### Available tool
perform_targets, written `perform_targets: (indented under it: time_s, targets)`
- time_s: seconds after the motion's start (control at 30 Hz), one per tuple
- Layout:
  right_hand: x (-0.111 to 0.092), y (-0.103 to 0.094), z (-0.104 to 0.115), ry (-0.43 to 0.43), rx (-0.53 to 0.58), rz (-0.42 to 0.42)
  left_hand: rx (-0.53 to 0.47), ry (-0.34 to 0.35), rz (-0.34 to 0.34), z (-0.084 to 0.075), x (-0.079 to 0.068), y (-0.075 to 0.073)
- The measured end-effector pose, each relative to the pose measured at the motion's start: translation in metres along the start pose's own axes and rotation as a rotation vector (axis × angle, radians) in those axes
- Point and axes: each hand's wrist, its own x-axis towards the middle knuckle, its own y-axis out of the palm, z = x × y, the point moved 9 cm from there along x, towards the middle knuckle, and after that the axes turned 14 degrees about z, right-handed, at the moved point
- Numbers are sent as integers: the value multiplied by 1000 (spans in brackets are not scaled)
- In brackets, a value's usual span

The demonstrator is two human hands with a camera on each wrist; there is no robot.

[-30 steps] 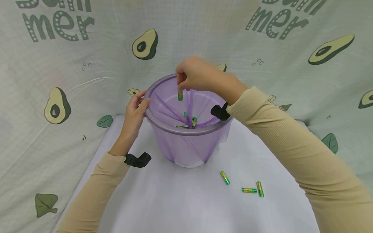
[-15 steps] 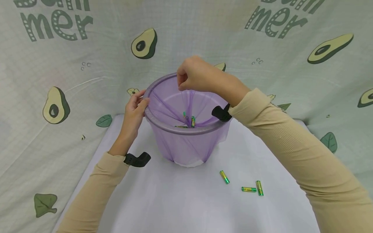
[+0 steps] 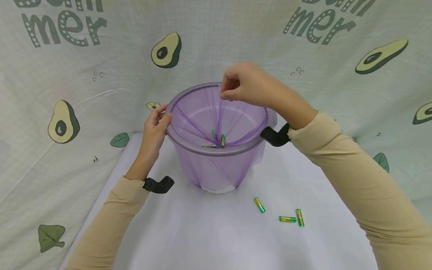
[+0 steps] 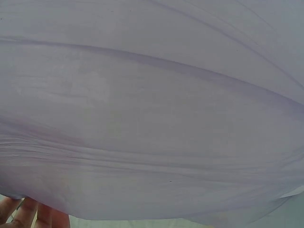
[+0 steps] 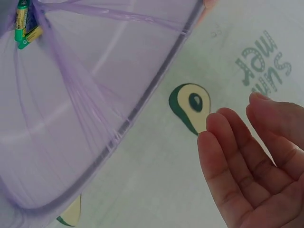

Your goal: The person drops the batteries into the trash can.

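A purple bin [image 3: 183, 144] lined with sheer purple mesh stands on the white table. Several green-and-gold batteries [image 3: 222, 140] lie in the mesh at its middle. My left hand [image 3: 158, 122] grips the bin's left rim, thumb on top. Empty, my right hand [image 3: 227, 92] hovers over the far rim with its fingers loosely curled. In the right wrist view the right hand [image 5: 228, 128] holds nothing, beside the bin rim [image 5: 142, 99] and the batteries [image 5: 21, 23]. The left wrist view is filled by the mesh-covered bin wall [image 4: 152, 118], with fingertips [image 4: 28, 216] at the bottom left.
Three more batteries lie on the table to the front right of the bin: one [image 3: 259, 205] alone, two others [image 3: 287, 219] [image 3: 299, 218] close together. An avocado-print cloth backdrop [image 3: 67, 75] encloses the table on three sides.
One second ago my right hand pinched a battery over the bin. It let go, the battery dropped among the others, and the hand drifted right. The left hand has stayed on the rim.
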Motion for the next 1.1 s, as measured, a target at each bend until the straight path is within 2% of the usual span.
perform_targets:
  time_s: [0.27, 0.47, 0.63, 0.8, 0.93, 1.1]
  targets:
    - [-36, -14, -17, 17, 64, -131, -11, 8, -6, 0, 0, -1]
    - [-65, -12, -35, 37, 90, -192, -10, 16, -7, 0, 0, 0]
    - [-93, 2, -50, 40, 145, -208, -13, 13, -5, 0, 0, 0]
    - [-117, 22, -68, 92, 121, -191, -6, 11, -12, 0, -1, -1]
    - [-135, 40, -85, 169, 91, -183, -1, 13, -18, 0, -1, -1]
    - [-154, 66, -104, 192, 63, -173, -3, 14, -17, 0, -1, 0]
